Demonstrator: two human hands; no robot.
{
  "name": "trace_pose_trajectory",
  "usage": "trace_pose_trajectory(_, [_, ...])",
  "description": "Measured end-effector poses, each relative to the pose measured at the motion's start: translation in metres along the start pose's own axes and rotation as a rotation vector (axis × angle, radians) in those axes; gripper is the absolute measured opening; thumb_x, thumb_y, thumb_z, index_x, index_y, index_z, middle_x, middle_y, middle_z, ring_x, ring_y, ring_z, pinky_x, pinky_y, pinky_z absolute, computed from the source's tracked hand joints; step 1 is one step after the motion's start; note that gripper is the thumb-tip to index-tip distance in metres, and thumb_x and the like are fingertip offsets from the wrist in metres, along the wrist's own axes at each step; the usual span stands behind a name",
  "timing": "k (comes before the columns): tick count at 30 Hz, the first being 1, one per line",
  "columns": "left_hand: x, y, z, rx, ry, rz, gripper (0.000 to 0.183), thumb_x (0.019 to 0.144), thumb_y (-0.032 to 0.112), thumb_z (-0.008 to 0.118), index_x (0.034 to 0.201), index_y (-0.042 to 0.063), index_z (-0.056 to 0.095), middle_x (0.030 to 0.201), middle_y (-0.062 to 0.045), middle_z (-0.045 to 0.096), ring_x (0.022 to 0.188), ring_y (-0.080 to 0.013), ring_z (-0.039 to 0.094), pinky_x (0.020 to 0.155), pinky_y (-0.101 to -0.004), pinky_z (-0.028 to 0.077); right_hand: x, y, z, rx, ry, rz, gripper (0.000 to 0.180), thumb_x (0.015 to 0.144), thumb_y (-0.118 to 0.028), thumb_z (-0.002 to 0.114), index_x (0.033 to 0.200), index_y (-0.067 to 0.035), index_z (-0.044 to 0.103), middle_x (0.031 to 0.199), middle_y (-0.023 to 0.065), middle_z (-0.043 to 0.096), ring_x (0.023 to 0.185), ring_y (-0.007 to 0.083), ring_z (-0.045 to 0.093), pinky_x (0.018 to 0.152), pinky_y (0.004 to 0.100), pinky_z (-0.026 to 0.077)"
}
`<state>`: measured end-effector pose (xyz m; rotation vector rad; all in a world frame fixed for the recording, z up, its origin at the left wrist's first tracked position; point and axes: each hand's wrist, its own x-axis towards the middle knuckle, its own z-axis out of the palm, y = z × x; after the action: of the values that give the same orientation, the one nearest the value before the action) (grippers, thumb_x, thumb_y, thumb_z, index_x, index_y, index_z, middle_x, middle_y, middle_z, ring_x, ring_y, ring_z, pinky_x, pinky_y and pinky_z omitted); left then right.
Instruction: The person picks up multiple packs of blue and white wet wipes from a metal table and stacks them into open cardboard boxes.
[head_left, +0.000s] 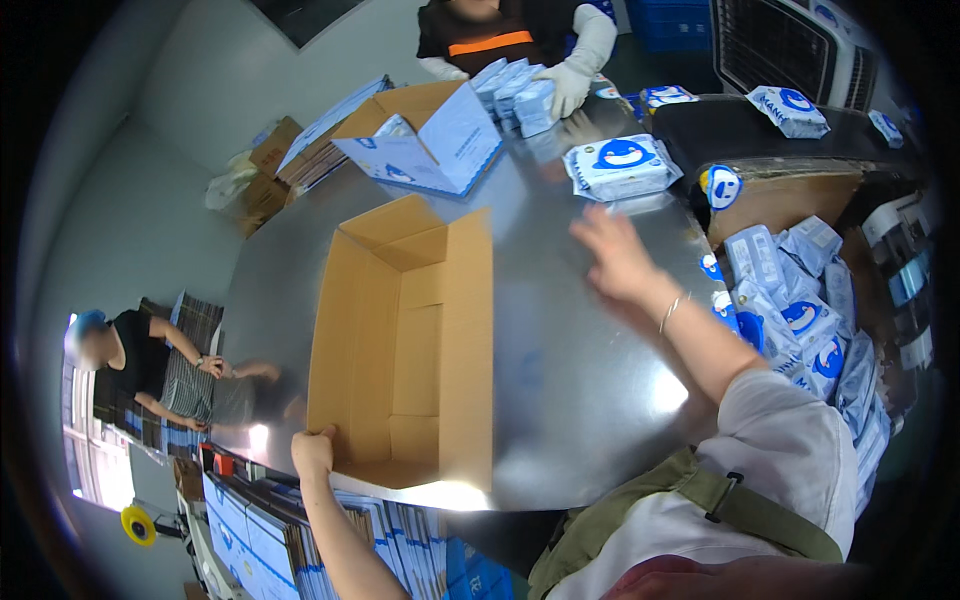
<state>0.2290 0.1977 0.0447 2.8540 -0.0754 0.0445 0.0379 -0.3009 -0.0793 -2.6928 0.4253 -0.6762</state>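
Note:
An open, unfilled cardboard box (375, 337) stands on the shiny metal table (562, 420), its flaps raised. My left hand (312, 451) grips the near left corner of the box, thumb over the edge. My right hand (616, 251), slightly blurred, hovers over the table to the right of the box with its fingers spread and holds nothing. Just beyond it lies a white and blue pack of wipes (624, 166) bearing a whale picture.
Across the table a co-worker's gloved hand (568, 88) holds a row of packs beside another open box (457, 142). A bin of packs (802, 315) stands at right, with a black conveyor (712, 135) behind. Flattened boxes (262, 532) stand below left; another person (142, 352) is at far left.

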Motion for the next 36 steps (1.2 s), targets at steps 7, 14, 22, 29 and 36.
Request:
trace_pose_trajectory(7, [0.026, -0.017, 0.024, 0.283, -0.020, 0.043, 0.036, 0.078, 0.032, 0.060, 0.087, -0.002, 0.071, 0.094, -0.024, 0.068, 0.090, -0.0374, 0.066, 0.080, -0.0433, 0.053, 0.113, 0.160, -0.006, -0.341, -0.014, 0.136, 0.080, 0.065, -0.005, 0.067, 0.139, -0.017, 0.042, 0.144, 0.0196, 0.039, 0.135, 0.0374, 0.035, 0.108, 0.0505, 0.031])
trace_pose_trajectory(14, [-0.001, 0.021, -0.003, 0.102, -0.044, -0.226, 0.028, 0.076, 0.016, 0.057, 0.093, 0.000, 0.072, 0.104, -0.022, 0.067, 0.101, -0.0346, 0.065, 0.086, -0.0392, 0.052, 0.000, 0.073, 0.005, -0.303, 0.040, -0.111, 0.069, 0.066, 0.007, 0.060, 0.131, -0.009, 0.049, 0.136, 0.0188, 0.045, 0.129, 0.0371, 0.040, 0.107, 0.0456, 0.031])
trace_pose_trajectory(22, [-0.012, 0.022, -0.001, 0.029, 0.002, -0.131, 0.029, 0.079, 0.018, 0.057, 0.098, 0.001, 0.071, 0.106, -0.021, 0.067, 0.103, -0.0352, 0.064, 0.087, -0.0388, 0.051, 0.001, -0.024, -0.061, 0.564, 0.209, -0.032, 0.070, 0.055, -0.006, 0.078, 0.121, -0.002, 0.055, 0.126, 0.0115, 0.056, 0.116, 0.0237, 0.053, 0.097, 0.0357, 0.042])
trace_pose_trajectory(29, [-0.003, 0.012, 0.004, -0.124, -0.024, -0.125, 0.046, 0.090, 0.040, 0.054, 0.107, -0.001, 0.068, 0.113, -0.020, 0.065, 0.108, -0.0342, 0.061, 0.092, -0.0402, 0.047, 0.097, -0.189, -0.046, 1.520, -0.493, -0.177, 0.037, 0.073, -0.017, 0.069, 0.105, -0.001, 0.061, 0.095, 0.0033, 0.064, 0.089, 0.0145, 0.060, 0.085, 0.0312, 0.047])
trace_pose_trajectory(36, [0.001, 0.005, 0.000, 0.008, -0.128, -0.098, 0.036, 0.082, 0.027, 0.065, 0.109, 0.004, 0.069, 0.118, -0.017, 0.064, 0.112, -0.0309, 0.060, 0.091, -0.0379, 0.049, 0.003, -0.296, 0.043, 0.173, -0.859, -0.576, 0.045, 0.087, -0.025, 0.063, 0.124, -0.001, 0.055, 0.121, 0.0143, 0.059, 0.116, 0.0300, 0.053, 0.105, 0.0432, 0.036])
